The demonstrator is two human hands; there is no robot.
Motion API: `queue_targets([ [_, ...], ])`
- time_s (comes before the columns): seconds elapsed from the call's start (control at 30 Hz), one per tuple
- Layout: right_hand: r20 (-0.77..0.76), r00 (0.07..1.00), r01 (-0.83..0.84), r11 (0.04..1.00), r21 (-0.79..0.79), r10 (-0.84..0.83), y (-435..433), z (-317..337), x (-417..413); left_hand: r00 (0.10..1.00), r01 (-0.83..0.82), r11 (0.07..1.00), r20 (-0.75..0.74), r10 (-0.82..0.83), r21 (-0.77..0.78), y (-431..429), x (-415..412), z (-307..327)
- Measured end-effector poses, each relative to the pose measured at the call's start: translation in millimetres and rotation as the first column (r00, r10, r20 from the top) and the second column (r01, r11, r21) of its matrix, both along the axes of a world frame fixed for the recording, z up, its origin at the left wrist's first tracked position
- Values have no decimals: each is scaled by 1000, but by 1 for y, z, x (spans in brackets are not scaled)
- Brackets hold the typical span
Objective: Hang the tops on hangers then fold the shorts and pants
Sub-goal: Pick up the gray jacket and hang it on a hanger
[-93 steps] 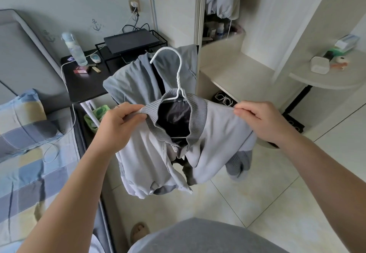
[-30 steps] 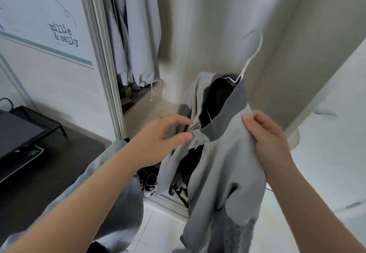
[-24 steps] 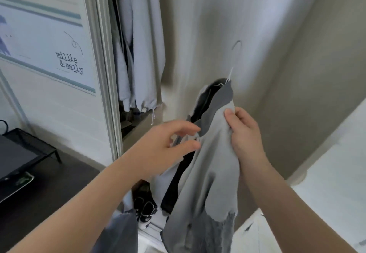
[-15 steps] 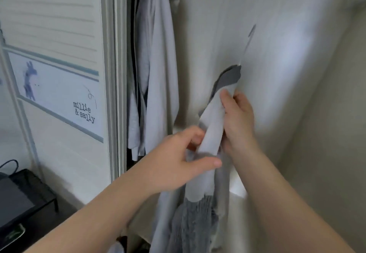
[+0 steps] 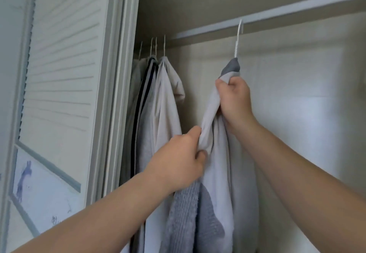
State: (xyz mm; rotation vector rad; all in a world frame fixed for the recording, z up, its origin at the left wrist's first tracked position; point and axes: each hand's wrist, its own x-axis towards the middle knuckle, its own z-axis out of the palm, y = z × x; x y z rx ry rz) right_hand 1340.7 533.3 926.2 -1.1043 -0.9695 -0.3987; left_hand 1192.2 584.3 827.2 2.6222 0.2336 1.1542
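A grey top on a white hanger has been lifted from chest height up into the wardrobe. Its hook now meets the rail, to the right of the clothes already hanging. The right hand clutches the fabric just under the collar, and the left hand bunches a fold lower down. This top looks nearly hung, though neither of the hands has let go yet.

Grey top on white hanger, hooked over rail.
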Motion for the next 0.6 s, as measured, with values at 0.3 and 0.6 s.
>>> queue_targets([
  [0.3, 207, 961, 179, 983, 48, -185, 39, 131, 54, 963, -271, 933, 53, 266, 238, 41, 55, 104],
  [0.6, -29, 992, 120, 987, -111, -124, 53, 163, 94, 931, -364, 885, 75, 358, 291, 46, 84, 149],
])
